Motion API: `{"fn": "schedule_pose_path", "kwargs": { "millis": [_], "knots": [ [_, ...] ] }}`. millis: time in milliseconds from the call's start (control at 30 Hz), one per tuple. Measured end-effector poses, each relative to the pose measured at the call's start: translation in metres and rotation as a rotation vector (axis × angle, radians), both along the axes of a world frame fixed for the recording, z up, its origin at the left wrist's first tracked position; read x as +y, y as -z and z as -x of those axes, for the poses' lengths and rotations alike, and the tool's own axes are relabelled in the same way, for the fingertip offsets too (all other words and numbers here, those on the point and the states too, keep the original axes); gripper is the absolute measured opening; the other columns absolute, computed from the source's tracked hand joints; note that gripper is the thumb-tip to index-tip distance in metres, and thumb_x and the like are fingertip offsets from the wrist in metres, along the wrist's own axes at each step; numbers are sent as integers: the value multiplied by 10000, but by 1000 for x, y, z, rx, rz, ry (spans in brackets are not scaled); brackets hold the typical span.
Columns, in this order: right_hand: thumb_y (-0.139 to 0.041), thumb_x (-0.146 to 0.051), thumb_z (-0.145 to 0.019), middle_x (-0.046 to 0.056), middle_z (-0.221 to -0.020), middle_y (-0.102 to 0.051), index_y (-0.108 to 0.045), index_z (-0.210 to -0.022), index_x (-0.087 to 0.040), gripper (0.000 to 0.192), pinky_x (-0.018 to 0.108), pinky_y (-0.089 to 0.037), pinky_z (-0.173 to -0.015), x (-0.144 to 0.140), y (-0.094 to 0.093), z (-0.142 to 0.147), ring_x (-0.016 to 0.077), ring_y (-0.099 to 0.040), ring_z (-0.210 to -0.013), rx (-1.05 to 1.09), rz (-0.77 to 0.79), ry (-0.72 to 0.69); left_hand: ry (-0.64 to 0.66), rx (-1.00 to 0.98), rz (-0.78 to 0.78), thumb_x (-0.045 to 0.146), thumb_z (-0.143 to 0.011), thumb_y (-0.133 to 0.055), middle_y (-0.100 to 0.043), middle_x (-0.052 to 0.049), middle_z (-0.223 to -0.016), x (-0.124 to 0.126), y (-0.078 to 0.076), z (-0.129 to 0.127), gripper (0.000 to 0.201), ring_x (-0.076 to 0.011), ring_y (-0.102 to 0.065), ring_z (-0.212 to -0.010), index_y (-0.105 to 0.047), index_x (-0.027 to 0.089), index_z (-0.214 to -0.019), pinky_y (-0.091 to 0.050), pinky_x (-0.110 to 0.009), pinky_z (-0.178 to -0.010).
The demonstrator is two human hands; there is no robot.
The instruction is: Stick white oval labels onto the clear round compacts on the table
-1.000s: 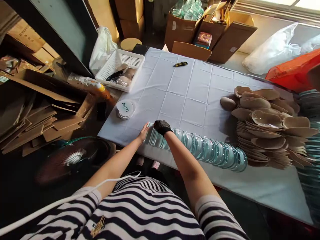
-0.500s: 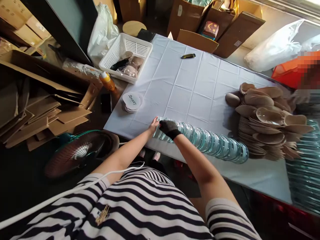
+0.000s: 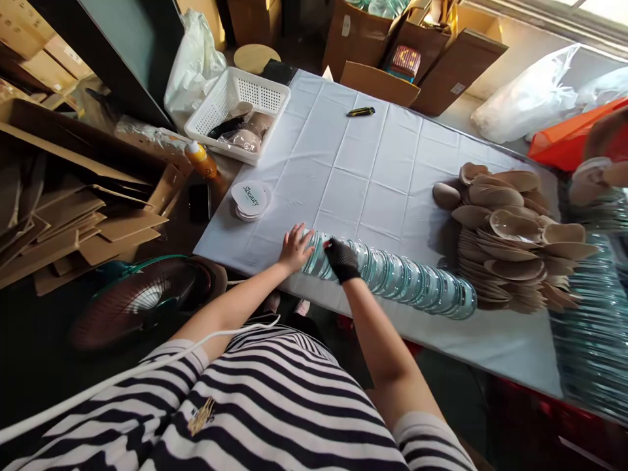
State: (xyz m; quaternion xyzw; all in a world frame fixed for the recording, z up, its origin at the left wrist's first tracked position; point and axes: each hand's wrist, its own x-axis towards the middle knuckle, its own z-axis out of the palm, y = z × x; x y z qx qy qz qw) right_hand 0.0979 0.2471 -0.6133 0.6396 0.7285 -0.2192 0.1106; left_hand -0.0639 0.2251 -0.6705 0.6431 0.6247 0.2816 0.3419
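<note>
A long row of clear glass dishes (image 3: 407, 281) lies on its side along the near edge of the white-clothed table (image 3: 363, 170). My bare left hand (image 3: 296, 247) presses flat against the row's left end, fingers spread. Just to its right, my right hand (image 3: 342, 259), in a black glove, grips the top of the row. A heap of tan wooden dishes (image 3: 510, 235) lies beyond the row's right end.
A small stack of white round labels (image 3: 250, 199) sits at the table's left corner, a white basket (image 3: 238, 121) behind it. A yellow utility knife (image 3: 360, 112) lies at the far side. Cardboard, a fan (image 3: 142, 301) and boxes crowd the floor on the left. Another person's hand (image 3: 596, 176) shows at the right.
Both hands have slid a little rightward along the row. My left hand's fingers have spread wider on the end dish. The row looks slightly more compressed.
</note>
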Motion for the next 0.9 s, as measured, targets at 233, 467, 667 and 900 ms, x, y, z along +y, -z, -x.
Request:
{"fn": "schedule_pose_path", "kwargs": {
  "millis": [233, 467, 667, 900],
  "knots": [
    [-608, -241, -873, 148, -1100, -723, -713, -1120, -107, 300, 289, -497, -808, 114, 3, 16, 223, -677, -970, -158, 347, -301, 202, 211, 1, 379, -893, -594, -470, -43, -1508, -3, -7, -6, 478, -331, -205, -1494, -590, 316, -1367, -143, -501, -1231],
    [-556, -268, -898, 161, -1096, -714, -710, -1108, -176, 277, 362, -495, -854, 61, -10, 5, 298, -664, -1048, -73, 83, -401, 210, 233, 41, 378, -918, -557, -458, -32, -1507, 0, -10, -4, 472, -308, -188, -1494, -567, 319, -1386, -184, -482, -1229],
    [-399, -291, -968, 132, -1132, -714, -673, -1175, -219, 351, 376, -494, -844, -66, 20, -2, 304, -665, -1035, 63, 129, -177, 240, 272, 43, 376, -917, -544, -451, -54, -1519, 3, -13, -5, 493, -337, -183, -1487, -559, 291, -1402, -228, -511, -1200],
    [-334, -383, -1007, 124, -1157, -705, -674, -1208, -236, 421, 378, -504, -845, -69, 25, -22, 303, -658, -1057, 105, 100, -15, 249, 300, -3, 315, -892, -562, -353, -69, -1587, -4, -25, -17, 535, -350, -140, -1513, -531, 272, -1425, 22, -586, -1215]
  ]
}}
